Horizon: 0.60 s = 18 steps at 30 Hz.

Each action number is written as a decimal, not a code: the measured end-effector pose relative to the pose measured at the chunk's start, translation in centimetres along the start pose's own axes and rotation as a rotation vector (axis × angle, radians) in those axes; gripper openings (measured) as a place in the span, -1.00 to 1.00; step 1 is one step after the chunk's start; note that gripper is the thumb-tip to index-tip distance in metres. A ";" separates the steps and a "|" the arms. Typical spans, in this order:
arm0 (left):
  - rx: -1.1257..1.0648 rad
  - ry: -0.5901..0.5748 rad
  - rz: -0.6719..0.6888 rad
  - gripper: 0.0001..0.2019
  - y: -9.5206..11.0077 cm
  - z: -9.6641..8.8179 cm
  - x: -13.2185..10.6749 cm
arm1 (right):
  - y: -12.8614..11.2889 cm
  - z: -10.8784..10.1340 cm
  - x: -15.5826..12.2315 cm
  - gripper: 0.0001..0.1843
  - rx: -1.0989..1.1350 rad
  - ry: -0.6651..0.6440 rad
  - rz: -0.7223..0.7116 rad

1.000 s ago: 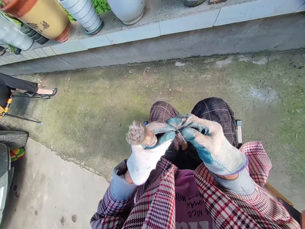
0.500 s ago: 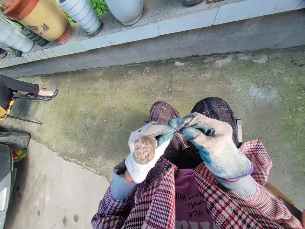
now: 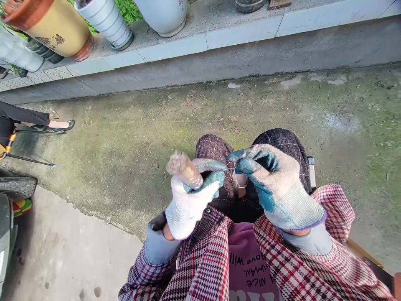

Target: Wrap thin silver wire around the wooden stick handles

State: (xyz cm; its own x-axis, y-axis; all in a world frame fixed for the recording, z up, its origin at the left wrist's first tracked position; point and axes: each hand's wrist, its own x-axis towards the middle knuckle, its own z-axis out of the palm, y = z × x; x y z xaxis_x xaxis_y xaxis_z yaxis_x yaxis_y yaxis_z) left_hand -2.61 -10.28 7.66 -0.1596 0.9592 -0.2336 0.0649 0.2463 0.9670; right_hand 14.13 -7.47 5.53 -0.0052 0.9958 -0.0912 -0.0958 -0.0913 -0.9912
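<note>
My left hand (image 3: 196, 192), in a white glove with teal-coated fingers, is closed around a short brown cylindrical bundle (image 3: 184, 169). The bundle's rough, pale end leans up and to the left; motion blurs it, so I cannot tell its exact kind. White turns wrap its lower part, by the glove. A thin white string (image 3: 230, 169) spans the small gap between the fingertips of both hands. My right hand (image 3: 269, 175), gloved alike, pinches this string between thumb and forefinger. A loose end hangs below those fingertips, over my lap.
Flower pots (image 3: 106, 23) line a tiled ledge (image 3: 175, 48) beyond the concrete floor (image 3: 140, 125). At left, another person's leg (image 3: 28, 113) shows beside a folding chair (image 3: 12, 144). A tyre (image 3: 19, 186) sits below it. My knees (image 3: 278, 140) are under my hands.
The bundle has tipped: its round end faced the camera, and now its side shows, pointing up-left. My hands have moved slightly apart, with the string stretched between the fingertips.
</note>
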 end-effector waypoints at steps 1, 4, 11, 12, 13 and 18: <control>-0.051 -0.030 -0.062 -0.82 0.3 0.2 0.0 | 0.2 0.0 0.0 -0.84 0.022 -0.002 0.004; -0.084 -0.083 -0.202 -0.84 0.8 0.8 0.1 | 0.6 0.2 -0.3 -0.84 0.036 0.010 0.021; -0.199 -0.093 -0.374 -0.81 -0.6 0.9 0.3 | 0.8 0.7 0.2 -0.81 0.013 0.010 -0.018; -0.210 -0.134 -0.379 -0.82 -0.6 0.9 0.2 | 0.8 0.6 0.5 -0.81 0.023 0.019 -0.028; -0.217 -0.170 -0.377 -0.83 -0.6 0.8 0.0 | 0.8 0.5 0.9 -0.81 0.036 0.020 -0.033; -0.256 -0.147 -0.311 -0.84 -0.3 0.3 -0.1 | 1.6 -0.5 2.2 -0.68 0.142 -0.027 -0.028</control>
State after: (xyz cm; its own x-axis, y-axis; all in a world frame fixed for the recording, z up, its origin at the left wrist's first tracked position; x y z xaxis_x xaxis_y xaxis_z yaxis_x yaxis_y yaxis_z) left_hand -2.35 -10.42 7.37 0.0102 0.8586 -0.5125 -0.2136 0.5026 0.8377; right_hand 14.46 -5.45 3.65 -0.0275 0.9978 -0.0597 -0.2363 -0.0645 -0.9695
